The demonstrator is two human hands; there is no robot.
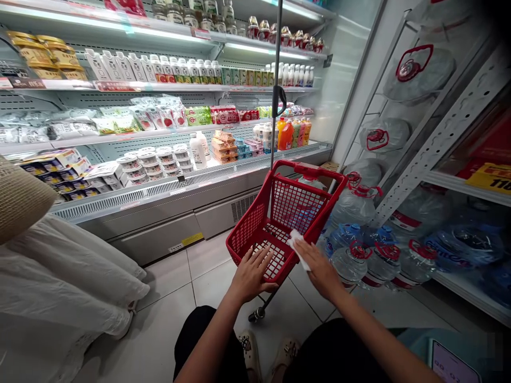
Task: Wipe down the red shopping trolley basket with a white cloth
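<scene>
On the floor tiles right in front of your feet sits the red basket [285, 218], a wheeled shopping trolley tilted toward you, open mouth up and away. Its long axis runs from the near rim by your hands up toward the tall handle pole [276, 85].

Your left hand [252, 274] lies flat on the near rim, fingers spread and open, gripping nothing. Your right hand [319, 268] is on the right near corner, fingers closed down over a white cloth [296, 246] pressed against the rim. The cloth sits just forward of your right fingertips, so the right hand is the nearer one to it; the left is well apart across the rim.

Beside the basket on the right: water jugs [359, 255] on the floor and low rack. Ahead: the chiller cabinet [159, 186] with dairy packs.

Hidden: most of the cloth under your palm, the basket's wheels bar one, its far wall partly behind the mesh. A person's white garment [59, 282] crops the left edge. Lower right, a phone [451, 364] is cut off.
</scene>
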